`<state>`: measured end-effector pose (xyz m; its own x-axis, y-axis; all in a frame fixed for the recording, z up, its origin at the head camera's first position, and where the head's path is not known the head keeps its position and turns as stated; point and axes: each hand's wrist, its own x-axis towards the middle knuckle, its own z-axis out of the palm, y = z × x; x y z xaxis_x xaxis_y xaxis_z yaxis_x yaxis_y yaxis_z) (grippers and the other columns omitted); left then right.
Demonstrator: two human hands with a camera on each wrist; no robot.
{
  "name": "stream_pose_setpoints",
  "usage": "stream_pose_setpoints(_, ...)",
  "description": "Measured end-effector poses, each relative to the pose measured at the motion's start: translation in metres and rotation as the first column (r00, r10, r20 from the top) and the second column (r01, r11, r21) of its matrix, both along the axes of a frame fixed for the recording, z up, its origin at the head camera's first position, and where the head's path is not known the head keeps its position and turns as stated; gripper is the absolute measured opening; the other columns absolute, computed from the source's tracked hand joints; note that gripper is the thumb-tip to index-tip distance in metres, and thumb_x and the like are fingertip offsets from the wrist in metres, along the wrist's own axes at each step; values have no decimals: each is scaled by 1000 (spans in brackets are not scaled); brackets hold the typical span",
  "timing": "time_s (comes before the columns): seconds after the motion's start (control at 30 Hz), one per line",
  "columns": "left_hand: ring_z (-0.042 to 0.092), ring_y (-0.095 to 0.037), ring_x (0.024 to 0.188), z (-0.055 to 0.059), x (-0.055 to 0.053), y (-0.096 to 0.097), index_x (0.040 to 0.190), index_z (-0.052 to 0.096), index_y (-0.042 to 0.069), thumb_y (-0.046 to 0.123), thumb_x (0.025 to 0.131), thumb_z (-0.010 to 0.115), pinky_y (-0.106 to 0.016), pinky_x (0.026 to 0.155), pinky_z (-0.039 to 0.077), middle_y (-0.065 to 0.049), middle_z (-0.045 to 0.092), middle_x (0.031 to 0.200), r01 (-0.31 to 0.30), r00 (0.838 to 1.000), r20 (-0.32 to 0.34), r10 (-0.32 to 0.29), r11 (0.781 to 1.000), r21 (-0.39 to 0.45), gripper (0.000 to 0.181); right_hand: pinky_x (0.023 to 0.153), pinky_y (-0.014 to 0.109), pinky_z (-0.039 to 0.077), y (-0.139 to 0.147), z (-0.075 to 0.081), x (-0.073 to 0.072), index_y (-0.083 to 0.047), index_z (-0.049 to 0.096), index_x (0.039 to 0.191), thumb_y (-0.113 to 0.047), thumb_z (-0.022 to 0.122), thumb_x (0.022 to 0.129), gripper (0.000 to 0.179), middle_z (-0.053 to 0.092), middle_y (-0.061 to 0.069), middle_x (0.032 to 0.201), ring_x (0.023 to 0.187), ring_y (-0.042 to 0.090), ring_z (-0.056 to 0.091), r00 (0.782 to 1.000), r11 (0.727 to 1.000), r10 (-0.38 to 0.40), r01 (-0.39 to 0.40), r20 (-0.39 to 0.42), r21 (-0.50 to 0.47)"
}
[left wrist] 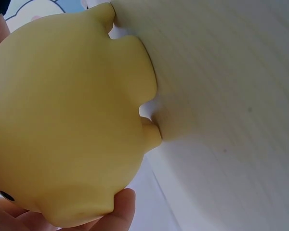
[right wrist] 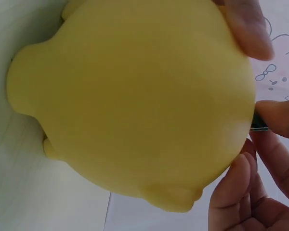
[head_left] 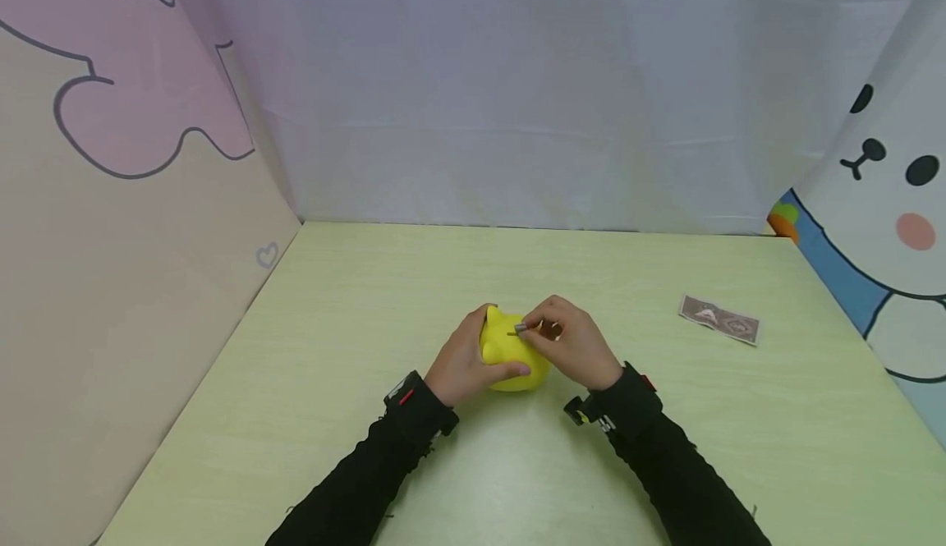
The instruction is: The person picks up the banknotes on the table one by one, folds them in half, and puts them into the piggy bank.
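Note:
A yellow piggy bank stands on its feet on the table, with a narrow slot in its top. My left hand grips it round the left side, thumb across the near side and fingers by the ear. In the left wrist view, fingertips press near the snout end. Over the slot, my right hand pinches a small folded banknote between thumb and forefinger. The right wrist view shows the note's dark green edge right at the bank's top; most of it is hidden by the fingers.
A creased brownish banknote lies flat on the table to the right. A white curtain hangs behind the far edge. Cartoon-printed panels stand at left and right.

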<state>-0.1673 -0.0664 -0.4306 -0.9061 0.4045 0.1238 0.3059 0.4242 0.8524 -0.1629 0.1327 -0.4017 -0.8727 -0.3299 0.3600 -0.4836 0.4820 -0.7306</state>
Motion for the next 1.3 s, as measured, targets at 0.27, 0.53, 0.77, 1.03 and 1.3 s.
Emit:
stream_pose_setpoints(0.27, 53, -16, 82, -2, -1, 0, 119, 46, 16, 44, 72, 86, -27, 67, 50, 0, 53, 97, -5, 1000, -11, 5, 1000, -3, 67, 76, 25, 56, 5, 4, 1, -7, 71, 102, -10, 71, 90, 13, 71, 7, 98, 84, 15, 65, 997, 997, 30, -24, 72, -78)
stream_pose_setpoints(0.53, 54, -17, 83, -2, 0, -1, 120, 47, 16, 43, 73, 86, -29, 69, 52, 0, 53, 98, 2, 1000, 1, -2, 1000, 11, 67, 75, 23, 56, 6, 6, 1, -4, 71, 102, -10, 69, 91, 12, 73, 10, 98, 83, 17, 67, 994, 996, 32, -23, 104, -83)
stream_pose_setpoints(0.77, 53, -16, 81, -1, 1, 0, 119, 47, 16, 44, 73, 85, -27, 67, 50, 0, 53, 97, -10, 1000, -16, 9, 1000, -12, 66, 72, 23, 56, 4, 5, 2, -7, 73, 97, -10, 71, 89, 8, 72, 7, 93, 78, 12, 65, 996, 997, 16, -10, 89, -73)
stream_pose_setpoints(1.03, 52, -17, 81, 1, 1, 0, 121, 47, 14, 41, 73, 86, -28, 67, 49, -1, 53, 97, -13, 1000, -21, 12, 1000, -19, 67, 71, 23, 55, 2, 3, 3, -8, 73, 95, -10, 71, 90, 6, 71, 5, 91, 77, 12, 62, 999, 999, -8, 10, 42, -36)
stream_pose_setpoints(1.3, 53, -16, 81, 1, 1, 0, 119, 47, 15, 43, 74, 85, -26, 67, 50, -1, 53, 98, -1, 1000, -5, 1, 1000, -7, 65, 69, 23, 55, 0, 3, 4, -9, 73, 92, -9, 72, 88, 4, 66, 1, 87, 75, 9, 60, 999, 1000, -7, 7, -38, 1)
